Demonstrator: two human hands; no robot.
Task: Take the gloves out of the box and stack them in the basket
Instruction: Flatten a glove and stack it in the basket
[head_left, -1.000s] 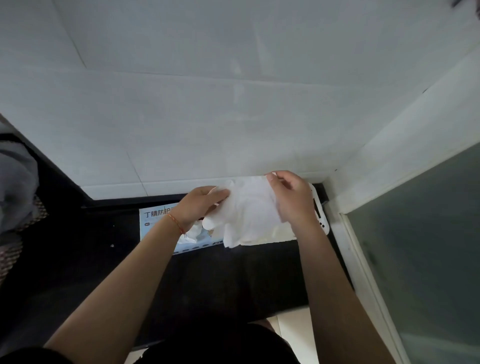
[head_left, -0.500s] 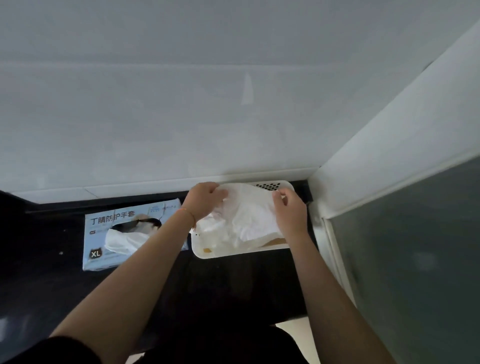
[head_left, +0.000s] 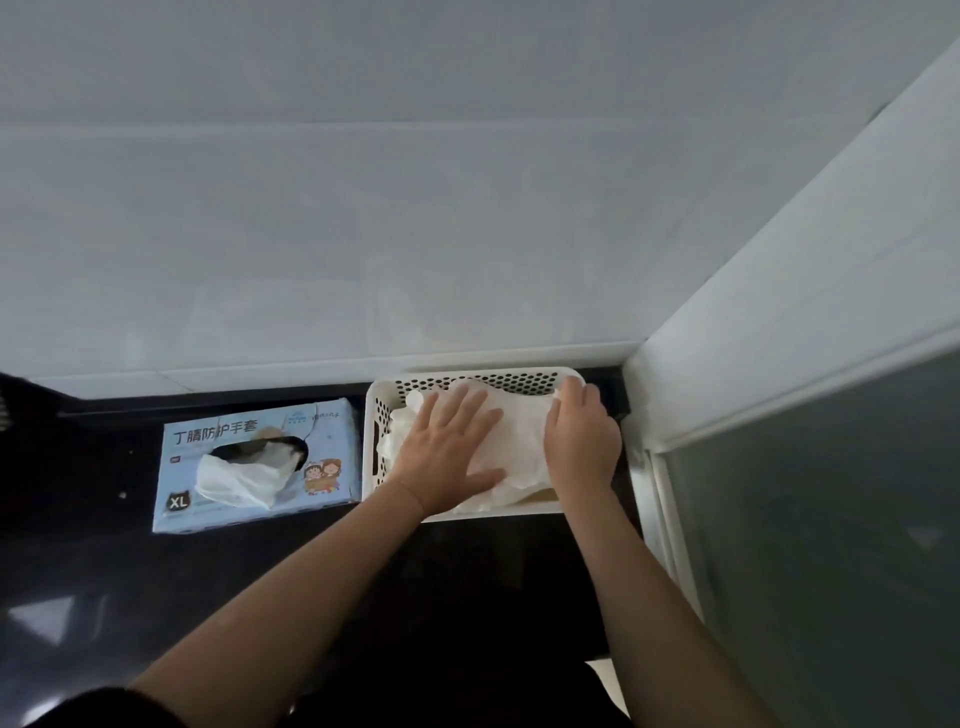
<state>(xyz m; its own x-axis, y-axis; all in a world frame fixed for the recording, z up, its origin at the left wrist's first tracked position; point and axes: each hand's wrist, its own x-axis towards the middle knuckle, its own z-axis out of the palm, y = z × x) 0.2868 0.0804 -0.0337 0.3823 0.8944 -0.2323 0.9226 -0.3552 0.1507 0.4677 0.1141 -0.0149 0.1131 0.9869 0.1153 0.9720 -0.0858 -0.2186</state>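
A white perforated basket (head_left: 371, 431) stands on the dark counter against the wall. A pile of white gloves (head_left: 519, 431) lies inside it. My left hand (head_left: 447, 452) lies flat on the pile, palm down, fingers spread. My right hand (head_left: 582, 441) rests on the pile's right side, its fingers curled over a glove edge at the basket's far right corner. Left of the basket lies a light blue glove box (head_left: 332, 441) marked XL, with a white glove (head_left: 234, 478) sticking out of its oval opening.
The dark glossy counter (head_left: 260, 582) runs toward me. A white tiled wall (head_left: 467, 234) rises behind box and basket. On the right, a white frame with a frosted glass panel (head_left: 831, 545) closes off the corner.
Both hands carried the glove from above the box over to the basket and lowered it onto the pile. My left hand went from pinching the glove to lying flat on it.
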